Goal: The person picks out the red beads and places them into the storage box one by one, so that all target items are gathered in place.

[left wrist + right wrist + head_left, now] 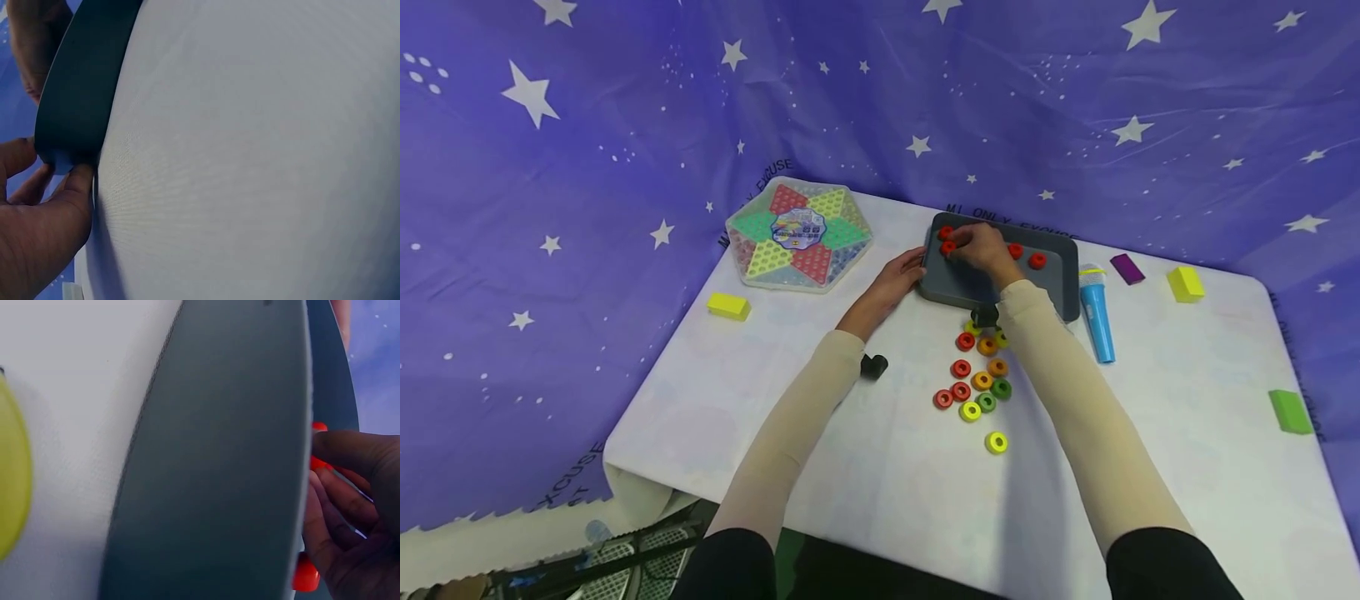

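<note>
My left hand point(891, 283) holds the left edge of a dark grey tray point(955, 287). In the left wrist view, its thumb and fingers meet the corner of the tray point(81, 94). Over the tray's left part, my right hand point(985, 250) pinches a small red ring point(948, 248) between thumb and fingers. The right wrist view shows this ring point(319, 464) partly hidden by the fingertips. Another red ring point(946, 232) lies just behind it in the tray. Two more red rings point(1015, 251) sit farther right inside.
Several red, orange, yellow and green rings point(961, 368) lie in front of the tray. A blue toy microphone point(1097, 321) lies right of it. A hexagonal game board point(797, 233) is at the back left. Yellow point(728, 307), purple point(1127, 269) and green blocks point(1291, 412) lie farther out.
</note>
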Demonstrator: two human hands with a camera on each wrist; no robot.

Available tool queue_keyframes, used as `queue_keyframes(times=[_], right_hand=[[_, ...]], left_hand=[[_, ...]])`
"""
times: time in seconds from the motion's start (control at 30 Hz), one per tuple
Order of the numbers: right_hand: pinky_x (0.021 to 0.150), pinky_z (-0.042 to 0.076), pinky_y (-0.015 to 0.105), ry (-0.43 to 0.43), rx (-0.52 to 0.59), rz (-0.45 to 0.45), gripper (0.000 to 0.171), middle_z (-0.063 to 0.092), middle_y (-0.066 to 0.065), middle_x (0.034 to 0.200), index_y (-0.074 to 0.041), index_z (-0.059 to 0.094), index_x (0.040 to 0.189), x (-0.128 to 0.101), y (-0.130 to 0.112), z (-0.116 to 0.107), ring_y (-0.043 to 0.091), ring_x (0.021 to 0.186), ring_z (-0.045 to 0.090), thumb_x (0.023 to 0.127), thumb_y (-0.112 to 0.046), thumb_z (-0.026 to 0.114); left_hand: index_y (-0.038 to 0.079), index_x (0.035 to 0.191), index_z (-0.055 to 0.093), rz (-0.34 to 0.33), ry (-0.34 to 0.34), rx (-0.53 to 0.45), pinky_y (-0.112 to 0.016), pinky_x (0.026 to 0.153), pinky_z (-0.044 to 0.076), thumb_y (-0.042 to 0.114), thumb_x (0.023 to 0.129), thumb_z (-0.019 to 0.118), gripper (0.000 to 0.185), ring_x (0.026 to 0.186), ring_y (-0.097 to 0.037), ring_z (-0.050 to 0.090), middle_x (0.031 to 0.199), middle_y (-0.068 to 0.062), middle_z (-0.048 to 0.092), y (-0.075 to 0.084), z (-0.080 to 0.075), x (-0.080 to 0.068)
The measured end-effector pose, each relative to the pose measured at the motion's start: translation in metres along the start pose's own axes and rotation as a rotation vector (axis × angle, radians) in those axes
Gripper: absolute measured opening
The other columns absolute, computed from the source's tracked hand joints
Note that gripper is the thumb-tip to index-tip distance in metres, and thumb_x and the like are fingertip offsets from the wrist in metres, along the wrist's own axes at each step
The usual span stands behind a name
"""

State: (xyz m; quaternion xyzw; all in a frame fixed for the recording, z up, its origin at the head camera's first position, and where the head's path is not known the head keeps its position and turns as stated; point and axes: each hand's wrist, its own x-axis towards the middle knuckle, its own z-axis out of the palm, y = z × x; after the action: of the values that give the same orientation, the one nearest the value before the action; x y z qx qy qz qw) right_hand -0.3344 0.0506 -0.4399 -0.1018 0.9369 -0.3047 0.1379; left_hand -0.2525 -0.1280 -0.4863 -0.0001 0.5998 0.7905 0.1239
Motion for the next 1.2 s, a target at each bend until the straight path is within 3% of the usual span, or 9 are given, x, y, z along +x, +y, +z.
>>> queue_keyframes(times=[0.33, 0.53, 0.87, 1.03, 1.2], right_hand=[[0.103, 0.042, 0.043, 0.036, 0.013, -0.047, 0.043, 0.063, 0.015, 0.125, -0.005, 0.062, 0.127, -0.016, 0.003, -0.011, 0.03, 0.116, 0.057, 0.085, -0.011, 0.072], [0.098, 0.046, 0.046, 0.089, 0.059, -0.063, 0.044, 0.063, 0.014, 0.127, -0.008, 0.062, 0.127, -0.033, 0.008, -0.019, 0.031, 0.114, 0.059, 0.085, -0.015, 0.073], [0.098, 0.047, 0.044, 0.098, 0.28, -0.052, 0.048, 0.061, 0.012, 0.129, -0.015, 0.058, 0.134, -0.087, 0.017, -0.032, 0.023, 0.113, 0.059, 0.088, -0.025, 0.071], [0.095, 0.05, 0.041, 0.095, 0.302, -0.037, 0.047, 0.061, 0.007, 0.131, -0.021, 0.06, 0.132, -0.116, 0.022, -0.031, 0.02, 0.113, 0.062, 0.087, -0.03, 0.072], [0.093, 0.051, 0.04, 0.081, 0.316, -0.035, 0.047, 0.065, 0.005, 0.126, -0.023, 0.062, 0.13, -0.142, 0.02, -0.023, 0.018, 0.109, 0.064, 0.086, -0.033, 0.074]], left_hand=[[0.004, 0.147, 0.037, -0.01, 0.014, 0.023, -0.036, 0.111, 0.036, -0.005, 0.097, 0.046, 0.052, 0.137, -0.024, 0.041, 0.148, -0.017, 0.042, 0.001, 0.004, 0.001], [0.004, 0.147, 0.039, -0.016, 0.031, 0.028, -0.036, 0.111, 0.036, -0.005, 0.097, 0.047, 0.051, 0.136, -0.023, 0.041, 0.147, -0.018, 0.043, -0.002, 0.005, 0.001], [0.009, 0.148, 0.038, -0.033, 0.04, 0.029, -0.034, 0.112, 0.034, -0.001, 0.099, 0.047, 0.051, 0.136, -0.021, 0.04, 0.149, -0.014, 0.041, 0.003, 0.004, 0.002], [0.011, 0.148, 0.039, -0.04, 0.046, 0.061, -0.033, 0.112, 0.034, 0.003, 0.099, 0.047, 0.05, 0.136, -0.019, 0.041, 0.149, -0.012, 0.042, 0.003, 0.005, 0.003], [0.009, 0.148, 0.039, -0.035, 0.048, 0.025, -0.033, 0.112, 0.034, 0.0, 0.099, 0.047, 0.05, 0.136, -0.021, 0.041, 0.148, -0.014, 0.042, 0.004, 0.006, 0.004]])
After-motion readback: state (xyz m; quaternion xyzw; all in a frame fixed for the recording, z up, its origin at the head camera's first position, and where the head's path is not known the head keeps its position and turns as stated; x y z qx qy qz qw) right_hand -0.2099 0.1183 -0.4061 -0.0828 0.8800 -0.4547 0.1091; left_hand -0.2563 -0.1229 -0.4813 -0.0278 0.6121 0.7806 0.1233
